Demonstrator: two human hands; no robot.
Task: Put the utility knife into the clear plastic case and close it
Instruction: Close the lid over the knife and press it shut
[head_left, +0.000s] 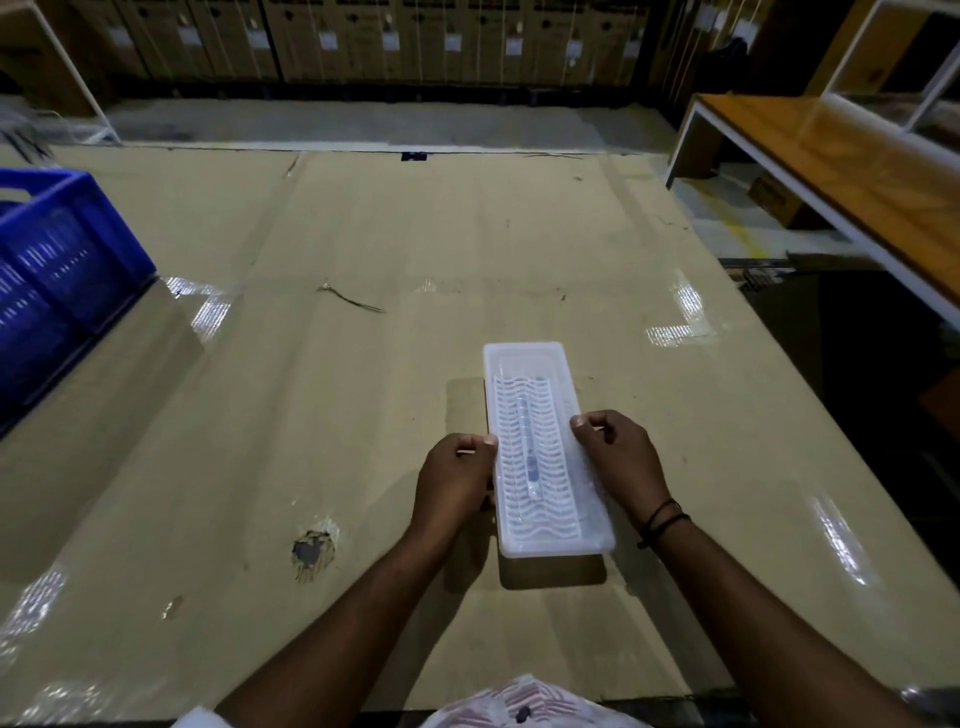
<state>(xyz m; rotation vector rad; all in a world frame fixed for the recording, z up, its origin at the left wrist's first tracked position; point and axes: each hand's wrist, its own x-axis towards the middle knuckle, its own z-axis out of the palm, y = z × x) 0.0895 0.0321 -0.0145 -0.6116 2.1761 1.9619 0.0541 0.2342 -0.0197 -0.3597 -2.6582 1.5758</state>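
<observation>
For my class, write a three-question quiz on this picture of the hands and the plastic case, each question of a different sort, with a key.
1. True or false: the clear plastic case lies in the blue crate.
2. Which hand holds the case's long side nearer the crate?
A. left hand
B. right hand
C. neither
3. Fill in: inside the case shows a slim shape, likely the utility ____.

Key
1. False. It is held over the cardboard-covered table, and its shadow falls below it.
2. A. The left hand pinches that side and the right hand pinches the opposite one.
3. knife. The lid looks shut over it, though whether it has latched cannot be told.
</observation>
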